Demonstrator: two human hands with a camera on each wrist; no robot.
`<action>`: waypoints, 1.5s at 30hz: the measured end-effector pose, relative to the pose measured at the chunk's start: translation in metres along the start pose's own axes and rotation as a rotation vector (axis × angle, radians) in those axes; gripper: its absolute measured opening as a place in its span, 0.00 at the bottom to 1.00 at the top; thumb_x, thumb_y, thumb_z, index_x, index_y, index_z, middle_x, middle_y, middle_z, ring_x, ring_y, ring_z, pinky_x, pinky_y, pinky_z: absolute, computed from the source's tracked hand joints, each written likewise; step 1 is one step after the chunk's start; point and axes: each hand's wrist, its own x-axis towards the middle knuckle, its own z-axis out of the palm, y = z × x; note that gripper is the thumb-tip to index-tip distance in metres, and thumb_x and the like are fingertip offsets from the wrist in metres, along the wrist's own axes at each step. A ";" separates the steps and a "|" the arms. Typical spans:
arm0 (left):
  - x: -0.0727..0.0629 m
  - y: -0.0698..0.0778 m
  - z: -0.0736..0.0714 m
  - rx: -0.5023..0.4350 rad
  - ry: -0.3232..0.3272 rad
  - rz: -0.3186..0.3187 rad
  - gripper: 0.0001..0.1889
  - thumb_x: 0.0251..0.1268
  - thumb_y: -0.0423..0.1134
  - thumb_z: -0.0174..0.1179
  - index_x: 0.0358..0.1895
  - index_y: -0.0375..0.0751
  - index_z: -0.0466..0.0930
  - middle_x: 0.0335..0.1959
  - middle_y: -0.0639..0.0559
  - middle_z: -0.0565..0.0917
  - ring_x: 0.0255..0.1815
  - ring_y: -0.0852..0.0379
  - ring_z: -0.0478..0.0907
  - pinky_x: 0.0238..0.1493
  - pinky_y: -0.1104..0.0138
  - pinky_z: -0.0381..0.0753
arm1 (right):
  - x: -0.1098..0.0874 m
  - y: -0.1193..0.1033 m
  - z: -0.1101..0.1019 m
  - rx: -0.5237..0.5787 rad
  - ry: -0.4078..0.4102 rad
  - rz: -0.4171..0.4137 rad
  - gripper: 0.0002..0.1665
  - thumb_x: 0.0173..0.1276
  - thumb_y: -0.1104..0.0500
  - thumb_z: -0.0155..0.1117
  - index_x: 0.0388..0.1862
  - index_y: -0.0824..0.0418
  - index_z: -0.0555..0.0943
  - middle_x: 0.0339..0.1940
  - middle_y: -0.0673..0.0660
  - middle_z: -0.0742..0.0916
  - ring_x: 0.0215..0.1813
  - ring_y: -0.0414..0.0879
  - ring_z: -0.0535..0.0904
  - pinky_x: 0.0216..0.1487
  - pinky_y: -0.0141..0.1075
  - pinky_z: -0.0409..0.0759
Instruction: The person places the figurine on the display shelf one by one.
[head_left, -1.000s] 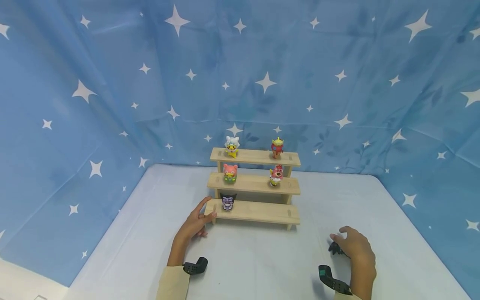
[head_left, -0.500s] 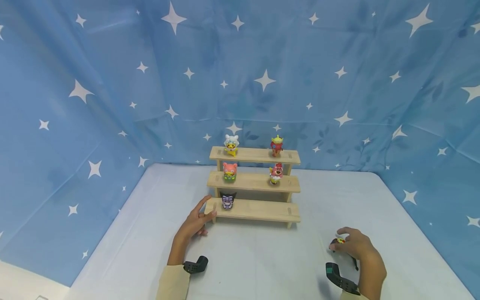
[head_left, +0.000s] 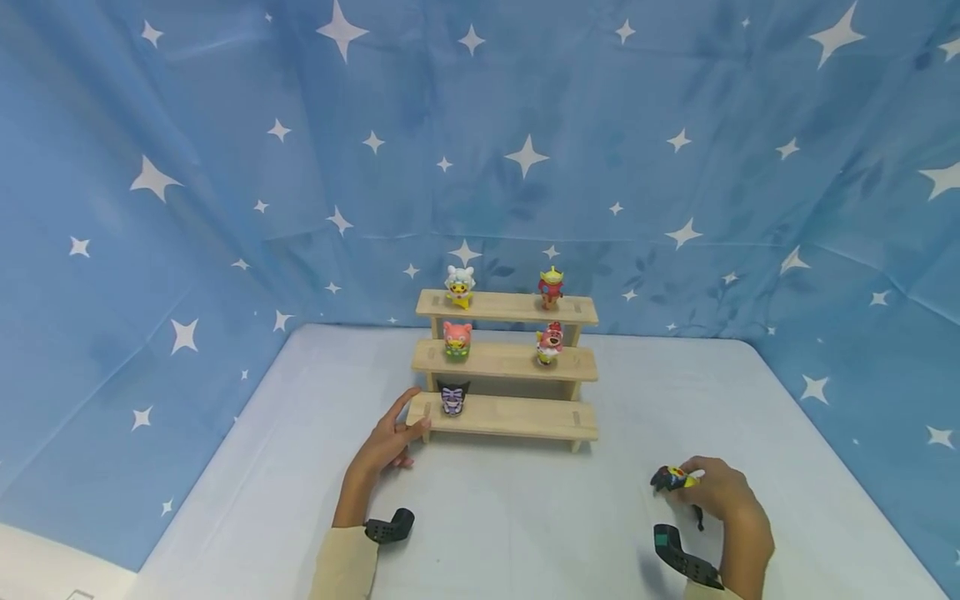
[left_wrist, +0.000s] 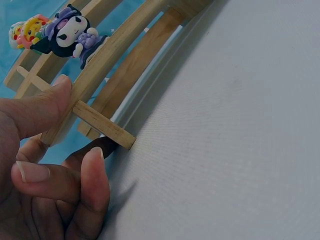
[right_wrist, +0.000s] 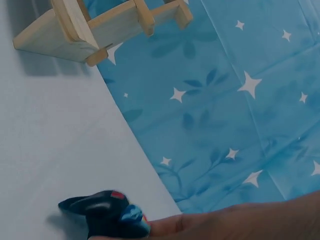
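Observation:
A three-tier wooden display stand [head_left: 517, 418] stands mid-table. My left hand [head_left: 386, 443] grips the left end of its lowest step, with the thumb on top and other fingers curled by the leg in the left wrist view. Close to that hand sits a black-and-purple figurine [head_left: 452, 400] with pointed ears. My right hand [head_left: 718, 492], right of the stand, holds a small dark figurine [head_left: 670, 478] with yellow and red parts between thumb and fingers. In the right wrist view, this dark figurine [right_wrist: 107, 212] shows low in the picture, partly hidden by the hand.
The middle tier carries a pink figurine [head_left: 457, 341] and a red-and-white one [head_left: 549, 343]. On the top tier are a white-hooded yellow figurine [head_left: 460, 287] and a red one with a yellow-green head [head_left: 551, 288]. A blue star-patterned curtain [head_left: 592, 167] hangs behind the white table [head_left: 525, 517].
My right hand, earlier over a mostly hidden black thing, now holds the figurine turned so its coloured parts show. It has shifted slightly right. My left hand keeps its grip on the stand.

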 end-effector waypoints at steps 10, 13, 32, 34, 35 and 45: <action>-0.016 0.024 -0.002 -0.023 -0.028 0.005 0.39 0.68 0.46 0.62 0.78 0.55 0.52 0.16 0.54 0.68 0.11 0.62 0.60 0.22 0.68 0.75 | -0.002 -0.018 -0.005 0.161 0.221 -0.167 0.32 0.63 0.51 0.68 0.59 0.70 0.72 0.57 0.80 0.76 0.56 0.73 0.75 0.43 0.55 0.81; -0.017 0.025 -0.001 -0.020 -0.025 0.004 0.39 0.68 0.45 0.62 0.78 0.55 0.52 0.18 0.53 0.70 0.11 0.62 0.60 0.22 0.69 0.75 | -0.003 -0.024 -0.004 0.228 0.251 -0.181 0.32 0.65 0.50 0.67 0.60 0.69 0.71 0.60 0.78 0.75 0.58 0.73 0.74 0.45 0.57 0.81; -0.004 -0.001 0.003 -0.011 0.009 0.013 0.39 0.65 0.50 0.63 0.77 0.62 0.54 0.19 0.54 0.69 0.10 0.62 0.58 0.19 0.69 0.73 | 0.001 -0.046 0.012 0.511 0.204 -0.156 0.43 0.64 0.38 0.66 0.64 0.68 0.71 0.55 0.70 0.80 0.54 0.57 0.76 0.54 0.49 0.76; -0.004 -0.001 0.003 -0.011 0.007 0.013 0.39 0.66 0.50 0.63 0.77 0.62 0.54 0.19 0.54 0.68 0.10 0.62 0.58 0.19 0.69 0.73 | 0.001 -0.048 0.013 0.543 0.201 -0.139 0.43 0.64 0.36 0.65 0.63 0.68 0.71 0.57 0.71 0.79 0.57 0.59 0.75 0.59 0.55 0.74; -0.005 0.000 0.003 -0.014 0.007 0.013 0.39 0.66 0.50 0.63 0.77 0.62 0.54 0.18 0.55 0.68 0.10 0.62 0.58 0.19 0.69 0.74 | 0.001 -0.048 0.014 0.558 0.200 -0.132 0.43 0.65 0.35 0.64 0.63 0.68 0.70 0.58 0.71 0.78 0.58 0.59 0.75 0.62 0.57 0.73; -0.002 0.000 0.003 -0.004 0.013 0.009 0.38 0.68 0.45 0.61 0.78 0.57 0.52 0.19 0.53 0.68 0.10 0.62 0.58 0.19 0.70 0.72 | 0.007 -0.056 0.016 0.599 0.219 -0.140 0.48 0.64 0.29 0.58 0.64 0.68 0.67 0.42 0.58 0.89 0.33 0.42 0.83 0.35 0.33 0.79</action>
